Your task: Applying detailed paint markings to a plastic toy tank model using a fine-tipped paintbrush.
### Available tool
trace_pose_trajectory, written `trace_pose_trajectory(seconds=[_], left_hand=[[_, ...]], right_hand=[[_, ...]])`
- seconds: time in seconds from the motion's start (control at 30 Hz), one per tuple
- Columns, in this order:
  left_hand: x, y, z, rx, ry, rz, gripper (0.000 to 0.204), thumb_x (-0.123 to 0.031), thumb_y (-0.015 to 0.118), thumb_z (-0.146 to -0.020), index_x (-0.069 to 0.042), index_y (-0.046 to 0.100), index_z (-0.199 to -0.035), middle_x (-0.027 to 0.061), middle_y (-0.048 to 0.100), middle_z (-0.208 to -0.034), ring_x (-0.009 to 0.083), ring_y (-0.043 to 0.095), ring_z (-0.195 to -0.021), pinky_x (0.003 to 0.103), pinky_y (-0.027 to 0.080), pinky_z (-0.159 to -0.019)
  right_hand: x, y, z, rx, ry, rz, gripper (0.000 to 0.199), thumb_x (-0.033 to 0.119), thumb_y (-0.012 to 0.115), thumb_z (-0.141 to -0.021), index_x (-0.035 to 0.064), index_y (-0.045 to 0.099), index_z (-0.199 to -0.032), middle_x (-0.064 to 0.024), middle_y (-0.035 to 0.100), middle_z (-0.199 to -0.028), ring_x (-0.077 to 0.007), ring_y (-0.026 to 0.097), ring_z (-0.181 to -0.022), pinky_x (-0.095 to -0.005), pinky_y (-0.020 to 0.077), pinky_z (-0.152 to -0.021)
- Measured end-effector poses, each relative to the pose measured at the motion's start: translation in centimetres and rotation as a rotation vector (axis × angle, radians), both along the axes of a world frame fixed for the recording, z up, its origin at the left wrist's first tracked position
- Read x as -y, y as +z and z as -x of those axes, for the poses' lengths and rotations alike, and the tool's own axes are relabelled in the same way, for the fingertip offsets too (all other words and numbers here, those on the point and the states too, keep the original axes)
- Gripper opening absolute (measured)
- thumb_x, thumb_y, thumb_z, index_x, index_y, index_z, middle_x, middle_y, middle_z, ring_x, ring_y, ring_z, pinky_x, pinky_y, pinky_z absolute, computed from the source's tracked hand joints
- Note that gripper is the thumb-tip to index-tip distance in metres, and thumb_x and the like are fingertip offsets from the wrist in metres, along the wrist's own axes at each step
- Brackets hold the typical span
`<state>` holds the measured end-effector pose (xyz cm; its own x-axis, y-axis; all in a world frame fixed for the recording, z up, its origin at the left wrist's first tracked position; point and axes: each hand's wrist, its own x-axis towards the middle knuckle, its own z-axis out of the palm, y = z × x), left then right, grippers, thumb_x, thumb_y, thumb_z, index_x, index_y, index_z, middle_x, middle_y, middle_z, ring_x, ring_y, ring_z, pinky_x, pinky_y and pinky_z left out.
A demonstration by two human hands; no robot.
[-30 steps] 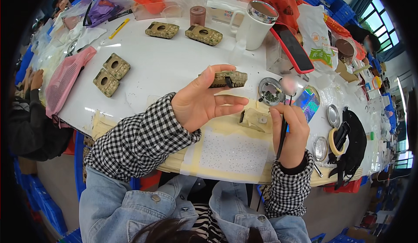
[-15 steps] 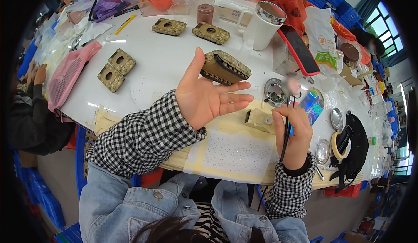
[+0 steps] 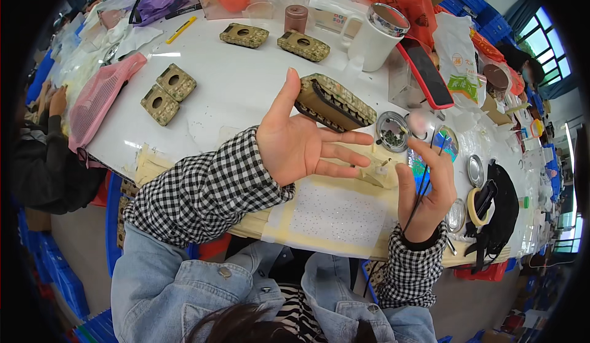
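Observation:
My left hand (image 3: 294, 148) is palm up, thumb raised and fingers stretched to the right. It supports a camouflage-painted model tank hull (image 3: 337, 105), tilted, between the thumb and the partly hidden index finger. My right hand (image 3: 435, 189) is to the right, thumb and index finger apart. A slim black tool (image 3: 421, 190), tweezers by its look, lies across its fingers; how they grip it is partly hidden. Between the hands sits a pale taped block (image 3: 379, 172). Beyond it stands a round metal tin (image 3: 392, 132) holding small dark green bits.
More camouflage hulls (image 3: 244, 35) stand at the back and left. A white mug (image 3: 372, 43) and a red-edged phone (image 3: 426, 76) are at the back right. A dotted white sheet (image 3: 335, 217) lies in front. Tape roll (image 3: 474, 204) and black bag (image 3: 499, 211) lie right.
My left hand and the hull have moved a little to the right. My right hand has shifted right too, its thumb and index finger now farther apart, and the black tool has tilted right.

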<state>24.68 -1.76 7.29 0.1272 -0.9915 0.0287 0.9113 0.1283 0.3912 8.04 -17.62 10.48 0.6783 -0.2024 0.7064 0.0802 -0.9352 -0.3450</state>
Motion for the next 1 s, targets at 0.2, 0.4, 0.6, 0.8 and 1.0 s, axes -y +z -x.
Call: trace_pose_trajectory(seconds=[0.2, 0.4, 0.6, 0.8, 1.0], left_hand=[[-0.6, 0.9, 1.2, 0.272, -0.093, -0.086, 0.104, -0.085, 0.016, -0.074, -0.005, 0.032, -0.137, 0.0234, 0.05, -0.124, 0.0378, 0.058, -0.103, 0.049, 0.048, -0.089], [-0.8, 1.0, 1.9, 0.512, -0.179, -0.187, 0.09, -0.075, 0.014, -0.083, -0.001, 0.038, -0.129, 0.0229, 0.061, -0.101, 0.0313, 0.065, -0.086, 0.04, 0.053, -0.08], [-1.7, 0.9, 2.0, 0.888, 0.087, -0.184, 0.051, -0.044, 0.041, -0.096, 0.006, 0.053, -0.1, 0.0095, 0.06, -0.069, 0.0116, 0.058, -0.051, 0.021, 0.046, -0.043], [-1.9, 1.7, 2.1, 0.976, 0.16, -0.175, 0.047, -0.04, 0.043, -0.096, 0.005, 0.056, -0.097, 0.0027, 0.054, -0.068, 0.0074, 0.054, -0.051, 0.02, 0.045, -0.045], [-1.6, 1.3, 2.2, 0.939, 0.201, -0.158, 0.047, -0.04, 0.045, -0.096, 0.004, 0.054, -0.109, 0.0048, 0.057, -0.07, 0.0078, 0.055, -0.053, 0.02, 0.047, -0.048]], right_hand=[[-2.1, 2.2, -2.4, -0.101, 0.153, 0.008, 0.052, 0.013, 0.079, -0.066, 0.0013, 0.06, -0.113, -0.0136, 0.057, -0.081, -0.0259, 0.056, -0.07, -0.032, 0.0446, -0.06], [-1.9, 1.2, -2.8, -0.106, 0.173, -0.253, 0.034, 0.006, 0.073, -0.074, -0.0009, 0.062, -0.105, -0.0083, 0.06, -0.072, -0.0147, 0.058, -0.062, -0.0248, 0.0458, -0.055], [-2.2, 1.7, -2.3, -0.271, 0.29, -0.751, 0.026, 0.004, 0.064, -0.084, -0.0065, 0.058, -0.108, -0.0065, 0.064, -0.078, -0.0063, 0.059, -0.07, -0.0189, 0.0471, -0.062], [-2.4, 1.7, -2.2, -0.317, 0.304, -0.825, 0.026, 0.003, 0.062, -0.086, -0.0073, 0.057, -0.11, -0.0058, 0.064, -0.078, -0.0061, 0.059, -0.07, -0.018, 0.0458, -0.062], [-2.4, 1.8, -2.1, -0.273, 0.352, -0.856, 0.026, 0.001, 0.062, -0.085, -0.0064, 0.056, -0.109, -0.0069, 0.064, -0.087, -0.0074, 0.059, -0.078, -0.0191, 0.0458, -0.068]])
